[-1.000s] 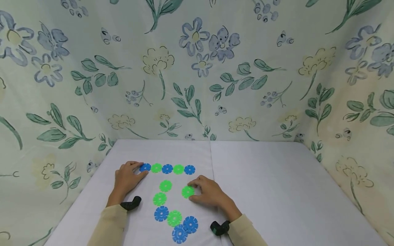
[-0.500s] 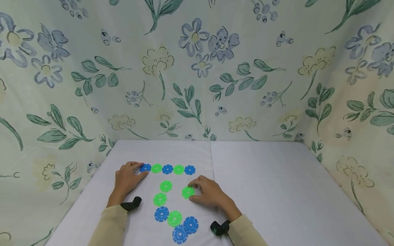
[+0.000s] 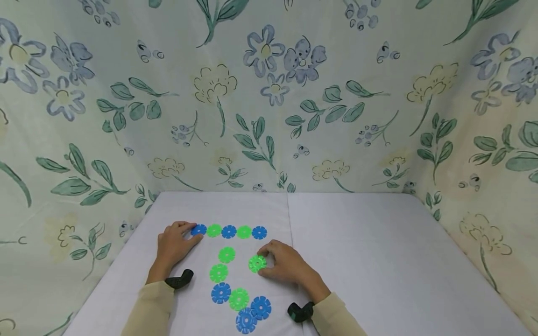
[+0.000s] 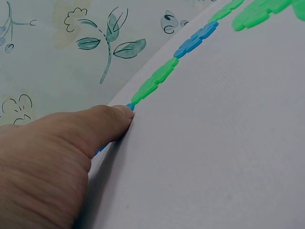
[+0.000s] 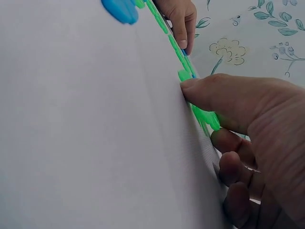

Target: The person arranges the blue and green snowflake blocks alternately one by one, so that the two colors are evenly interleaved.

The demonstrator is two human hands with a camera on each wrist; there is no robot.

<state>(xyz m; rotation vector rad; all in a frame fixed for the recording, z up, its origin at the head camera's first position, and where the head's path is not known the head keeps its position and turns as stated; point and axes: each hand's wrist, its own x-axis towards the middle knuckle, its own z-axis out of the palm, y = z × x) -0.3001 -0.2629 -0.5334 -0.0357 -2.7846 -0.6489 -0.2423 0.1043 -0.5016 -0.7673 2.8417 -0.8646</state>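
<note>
Five-piece row aside, each hand has one flat, notched plastic disc. My left hand (image 3: 172, 242) pinches the blue disc (image 3: 199, 229) at the left end of a row of alternating blue and green discs; in the left wrist view the thumb (image 4: 102, 125) covers most of it. With thumb and fingertips, my right hand (image 3: 287, 263) grips a green disc (image 3: 257, 264) by its right side, close over the white cloth, below the row's right end. The right wrist view shows this green disc (image 5: 206, 117) tilted between thumb and fingers, partly hidden by the thumb.
Two loose green discs (image 3: 227, 255) lie between the hands. Nearer the front are a blue disc (image 3: 221, 293), a green disc (image 3: 239, 299) and two overlapping blue discs (image 3: 246, 321). A white cloth (image 3: 378, 261) covers the table, with floral curtains (image 3: 269, 116) around it.
The green disc in the right hand has tilted slightly between the fingers. The left hand and the discs on the table stay in place.
</note>
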